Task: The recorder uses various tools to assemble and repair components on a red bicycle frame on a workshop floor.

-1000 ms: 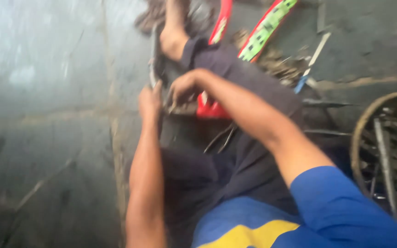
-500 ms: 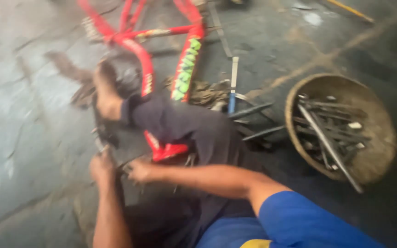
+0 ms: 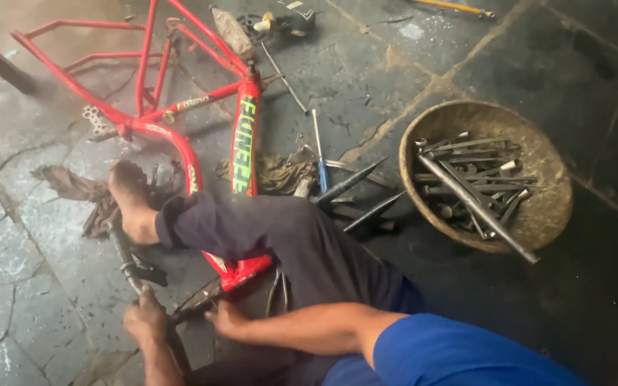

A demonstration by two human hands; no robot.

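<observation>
A red bicycle frame (image 3: 189, 157) lies flat on the stone floor. My bare foot (image 3: 129, 196) rests beside its curved tube, and my leg in dark trousers (image 3: 302, 243) crosses over the frame. At the bottom of the view, my left hand (image 3: 144, 320) is closed around a dark metal bar (image 3: 121, 254) that runs up toward my foot. My right hand (image 3: 227, 319) grips a dark flat metal part (image 3: 196, 300) at the near end of the frame. The exact joint under my hands is partly hidden.
A round woven basket (image 3: 548, 207) with several long metal tools stands at the right. A blue-handled screwdriver (image 3: 321, 173), dark punches (image 3: 352, 184) and dirty rags (image 3: 73, 187) lie by the frame. A yellow-handled tool (image 3: 459, 7) lies at the far edge.
The view has swung up and right, so the frame and basket show fully and my hands sit lower in the picture. Both hands stay at the frame's near end.
</observation>
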